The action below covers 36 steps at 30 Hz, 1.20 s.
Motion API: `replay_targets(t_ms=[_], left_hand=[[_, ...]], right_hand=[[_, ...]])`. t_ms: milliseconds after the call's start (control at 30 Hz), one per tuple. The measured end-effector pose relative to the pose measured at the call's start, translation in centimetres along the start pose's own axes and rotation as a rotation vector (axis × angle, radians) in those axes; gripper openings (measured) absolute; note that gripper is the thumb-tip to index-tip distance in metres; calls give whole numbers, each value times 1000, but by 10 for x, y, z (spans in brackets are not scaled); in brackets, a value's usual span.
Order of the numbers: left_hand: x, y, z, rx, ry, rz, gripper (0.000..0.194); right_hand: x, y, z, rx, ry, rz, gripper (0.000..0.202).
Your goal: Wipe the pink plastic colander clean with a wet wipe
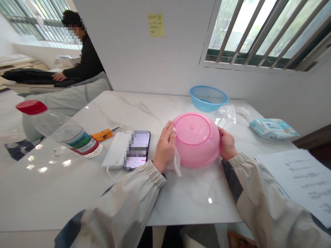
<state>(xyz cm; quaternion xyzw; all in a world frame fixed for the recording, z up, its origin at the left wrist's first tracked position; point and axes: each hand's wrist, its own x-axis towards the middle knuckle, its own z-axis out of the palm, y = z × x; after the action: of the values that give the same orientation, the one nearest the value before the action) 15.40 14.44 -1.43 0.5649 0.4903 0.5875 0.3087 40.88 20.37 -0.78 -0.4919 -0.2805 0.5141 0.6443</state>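
A pink mesh basket (198,151) is held bottom side up over the marble table, its round base facing up. My left hand (165,146) grips its left side, with a white wipe or tissue (177,162) hanging between the palm and the basket. On the right, my right hand (227,144) has its fingers wrapped round the basket's edge. Behind the basket stands a blue plastic basin (209,100). A phone (137,150) with a lit screen lies to the left of my left hand.
Left on the table (124,203) are a red-capped bottle (82,139), an orange item (103,135) and a white cabled object (116,151). Right are a wipes pack (274,128), clear plastic (229,113) and papers (300,175). A person (86,58) sits at the back left.
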Motion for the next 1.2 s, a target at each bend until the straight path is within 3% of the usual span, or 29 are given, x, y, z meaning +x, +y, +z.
replay_targets(t_ms=[267, 700, 867, 1000, 1200], left_hand=[[-1, -5, 0, 115, -97, -11, 58], [-1, -4, -2, 133, -170, -21, 68], [-1, -1, -1, 106, -155, -47, 67], [-1, 3, -1, -9, -96, -143, 63], [1, 4, -2, -312, 96, -287, 63]], right_hand=[[2, -2, 5, 122, 180, -44, 16], [14, 7, -6, 188, 259, -128, 21], [15, 8, -3, 232, 175, -98, 20], [8, 5, 2, 261, 71, -73, 14], [-6, -2, -1, 260, -330, -14, 27]])
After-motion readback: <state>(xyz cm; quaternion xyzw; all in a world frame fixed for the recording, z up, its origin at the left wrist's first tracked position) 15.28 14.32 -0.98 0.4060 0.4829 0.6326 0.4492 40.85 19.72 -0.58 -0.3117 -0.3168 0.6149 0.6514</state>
